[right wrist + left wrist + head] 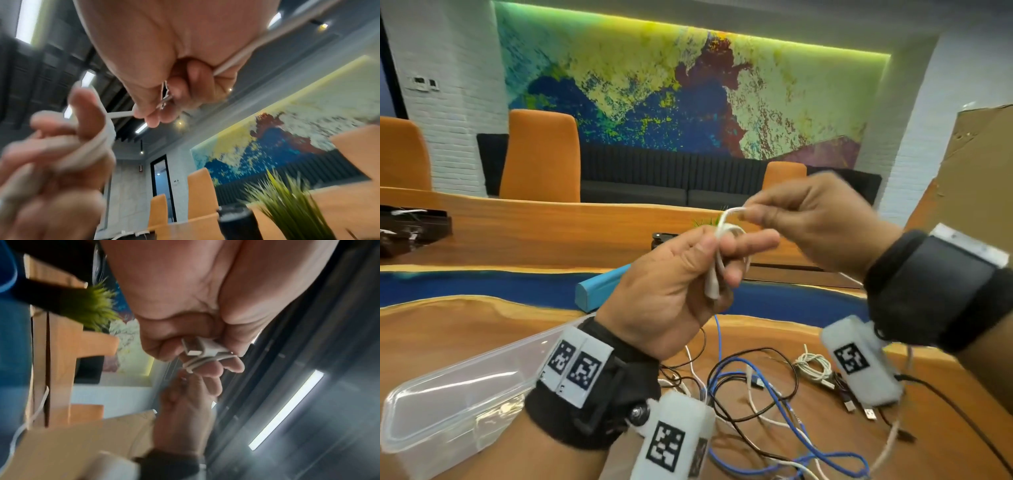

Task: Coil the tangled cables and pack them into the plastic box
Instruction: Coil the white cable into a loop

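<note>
Both hands are raised at frame centre in the head view, above the wooden table [448,329]. The left hand [671,291] is curled round a white cable [717,253]; several turns lie wound about its extended fingers, and 1 white plug end hangs down against the palm. The left wrist view confirms this: the plug and the bundled turns sit pinched between thumb and fingers.

The right hand [811,222], to the right of the left and slightly higher in the frame, pinches the same cable between thumb and fingertips just beside the coil. The right wrist view shows the free run passing through that closed hand and on toward its wrist. The hands are close together but do not touch; only the short span of cable joins them.

Governing relation: the loose tail lies on the right-hand side of the coil, and the coil's axis runs along the left fingers, pointing toward frame right. In my judgement, the right hand is therefore the one placed to carry the next turn round them.

The plastic box [421,404] stands open at lower left, nearer the left hand; its contents cannot be made out. The remaining tangle [750,411] of blue, black and white cables lies on the table at lower centre, beneath both wrists
</note>
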The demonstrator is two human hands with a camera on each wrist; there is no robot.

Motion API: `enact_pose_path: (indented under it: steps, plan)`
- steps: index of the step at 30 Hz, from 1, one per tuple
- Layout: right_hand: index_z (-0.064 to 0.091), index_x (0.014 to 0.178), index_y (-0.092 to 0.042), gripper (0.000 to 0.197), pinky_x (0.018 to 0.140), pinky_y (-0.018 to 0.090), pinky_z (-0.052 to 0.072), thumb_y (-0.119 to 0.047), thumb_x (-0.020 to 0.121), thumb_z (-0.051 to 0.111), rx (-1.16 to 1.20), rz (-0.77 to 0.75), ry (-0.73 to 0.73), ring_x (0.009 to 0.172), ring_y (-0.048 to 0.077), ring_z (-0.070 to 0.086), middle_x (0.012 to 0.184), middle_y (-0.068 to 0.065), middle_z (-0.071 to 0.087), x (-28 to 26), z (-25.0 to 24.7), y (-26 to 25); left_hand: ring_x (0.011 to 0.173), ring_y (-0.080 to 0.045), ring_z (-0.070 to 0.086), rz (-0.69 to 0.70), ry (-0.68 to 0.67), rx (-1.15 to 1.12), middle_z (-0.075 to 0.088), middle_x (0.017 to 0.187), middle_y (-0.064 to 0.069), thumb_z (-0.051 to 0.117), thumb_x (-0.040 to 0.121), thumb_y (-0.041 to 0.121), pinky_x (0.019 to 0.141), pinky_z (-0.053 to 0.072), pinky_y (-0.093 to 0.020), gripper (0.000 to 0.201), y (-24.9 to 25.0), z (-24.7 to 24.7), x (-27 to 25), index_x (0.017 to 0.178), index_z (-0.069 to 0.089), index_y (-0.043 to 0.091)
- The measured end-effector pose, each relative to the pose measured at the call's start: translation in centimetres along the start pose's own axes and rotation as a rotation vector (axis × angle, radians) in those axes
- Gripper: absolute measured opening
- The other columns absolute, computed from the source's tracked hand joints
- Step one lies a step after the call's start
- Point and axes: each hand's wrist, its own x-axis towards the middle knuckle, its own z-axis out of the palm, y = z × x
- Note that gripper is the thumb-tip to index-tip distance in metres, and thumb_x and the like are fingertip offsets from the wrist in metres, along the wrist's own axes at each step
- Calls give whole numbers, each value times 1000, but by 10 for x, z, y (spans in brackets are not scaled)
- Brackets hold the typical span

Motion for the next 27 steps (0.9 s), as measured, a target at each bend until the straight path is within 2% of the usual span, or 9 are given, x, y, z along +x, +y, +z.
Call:
enact_pose_path:
  steps: [3, 6, 8, 10, 13, 18, 22, 24, 27]
  plan:
    - [73, 88, -17, 21, 65, 27, 46, -26, 97, 57, -100, 77, -201, 64, 4, 52, 70, -4, 63, -19, 24, 11, 93, -10, 64, 85, 107, 29, 62, 135, -6, 41, 99, 26, 69, 46, -23, 23, 8, 3, 2, 94, 61, 17]
    - [67, 82, -23, 22, 61, 29, 46, -36, 96, 56, -383, -18, -373, 64, 10, 53, 69, -5, 60, -28, 25, -6, 115, 1, 59, 137, 226, 780, 62, 133, 11, 42, 103, 25, 87, 46, -15, 23, 6, -7, 1, 96, 62, 17]
    - [65, 75, -23, 22, 55, 22, 39, -35, 92, 62, -479, -100, -331, 59, 7, 51, 62, -9, 55, -21, 12, -21, 103, 10, 58, 121, 156, 1060, 63, 113, 23, 42, 104, 21, 83, 44, -9, 23, 1, -10, 1, 93, 62, 18]
    - [71, 77, -24, 15, 54, 16, 37, -35, 87, 69, -494, -168, -259, 58, 1, 53, 61, -15, 56, -11, -2, -31, 73, 3, 53, 76, 127, 1030, 61, 84, 18, 42, 104, 23, 68, 40, -14, 25, -5, -12, 1, 90, 62, 14]
    - [75, 80, -24, 10, 59, 21, 49, -34, 82, 74, -436, -195, -194, 67, 3, 61, 69, -13, 65, 1, -11, -29, 65, -10, 41, -42, 117, 750, 61, 80, 2, 41, 103, 27, 59, 34, -20, 27, -6, -15, -2, 95, 61, 13]
    - [77, 95, -17, 14, 70, 36, 55, -24, 92, 66, -170, -110, -34, 76, 11, 66, 82, -4, 72, 4, 2, -3, 73, -11, 48, -105, 37, 154, 55, 121, -23, 38, 98, 24, 59, 27, -29, 34, 6, -9, -4, 91, 70, 16]
    - [64, 73, -32, 29, 66, 33, 50, -24, 99, 53, -60, 47, -190, 66, 8, 57, 71, -3, 64, -7, 33, 6, 79, -8, 53, -30, 25, -140, 58, 134, -13, 34, 101, 28, 62, 32, -24, 33, 10, -9, -1, 92, 64, 16]
    - [59, 78, -30, 25, 66, 28, 46, -32, 100, 49, -248, 31, -343, 66, 5, 52, 71, -8, 58, -15, 39, -1, 84, -9, 55, 50, 123, -97, 60, 136, -11, 32, 104, 27, 64, 35, -25, 35, 12, -11, 0, 90, 63, 17]
    - [64, 92, -26, 22, 69, 30, 47, -36, 101, 45, -501, -51, -487, 72, 8, 52, 77, -9, 56, -22, 37, -20, 98, -8, 64, 167, 325, 458, 69, 124, -5, 31, 106, 20, 70, 45, -19, 37, 13, -17, 0, 89, 63, 11]
